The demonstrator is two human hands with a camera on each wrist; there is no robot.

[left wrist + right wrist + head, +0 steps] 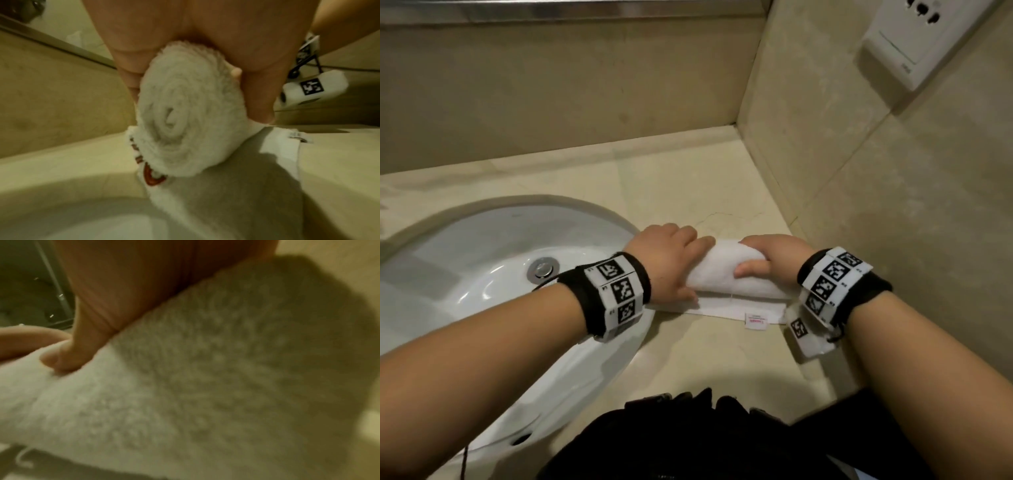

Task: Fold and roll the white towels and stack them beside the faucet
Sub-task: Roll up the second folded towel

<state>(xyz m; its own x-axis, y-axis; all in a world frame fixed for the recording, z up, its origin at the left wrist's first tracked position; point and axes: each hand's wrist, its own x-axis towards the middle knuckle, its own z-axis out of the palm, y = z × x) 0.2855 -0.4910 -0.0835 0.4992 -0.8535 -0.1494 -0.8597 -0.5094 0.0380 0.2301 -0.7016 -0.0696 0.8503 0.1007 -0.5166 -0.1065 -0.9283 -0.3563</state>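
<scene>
A white towel (726,274) lies rolled into a thick cylinder on the beige counter (688,192), right of the sink. A flat strip with a small label (756,322) still trails toward me. My left hand (671,260) grips the roll's left end; its spiral end (185,113) fills the left wrist view, with red stitching (152,177) on the edge below. My right hand (767,257) grips the right end, thumb (68,356) pressed into the terry (205,386). No faucet is in view.
The white oval sink (482,291) with its metal drain (542,269) lies at left, its rim under my left wrist. A tiled wall corner (743,130) closes the counter at the back and right. A wall socket (924,37) sits at upper right.
</scene>
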